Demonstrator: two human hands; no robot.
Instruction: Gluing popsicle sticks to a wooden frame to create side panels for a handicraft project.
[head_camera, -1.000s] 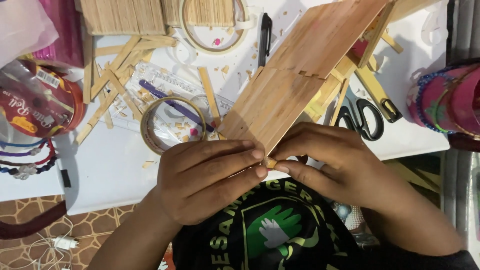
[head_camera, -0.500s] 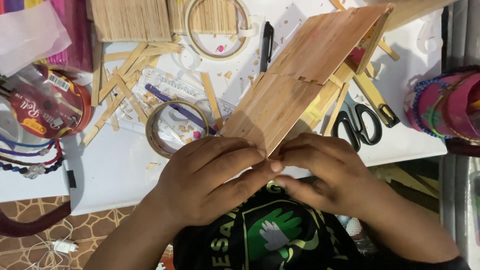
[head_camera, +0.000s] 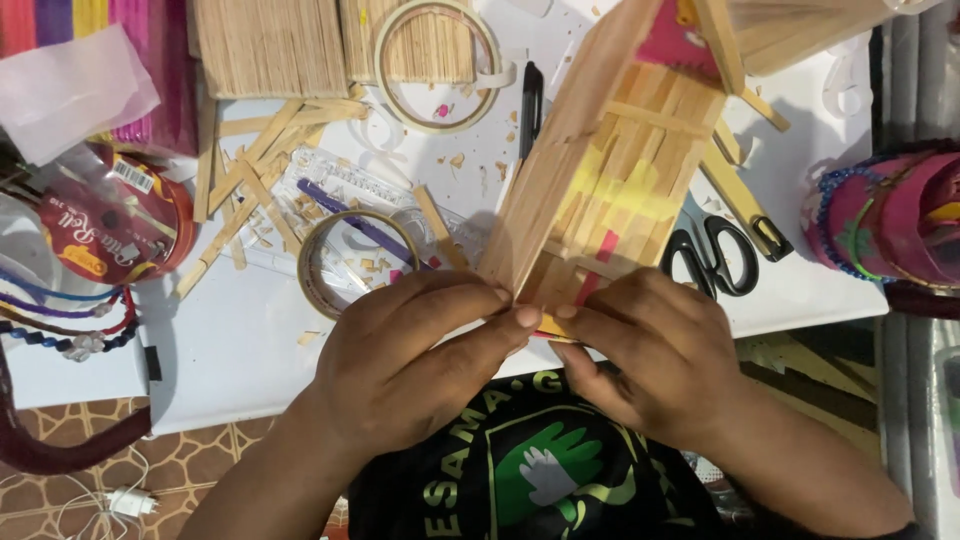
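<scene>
Pinching the near end of a stick-built roof (head_camera: 600, 190) at the table's (head_camera: 230, 350) front edge, left hand (head_camera: 420, 360) and right hand (head_camera: 650, 350) have fingers closed on it. Tape ring (head_camera: 355, 262) and scissors (head_camera: 715, 255) crowd close beside.

i'm gripping the pale tan stick panel (head_camera: 600, 190), showing yellow and pink patches underneath. right of it, black-handled scissors (head_camera: 715, 255) are lying on the white table (head_camera: 230, 360); farther right, a pink beaded basket (head_camera: 885, 215).
</scene>
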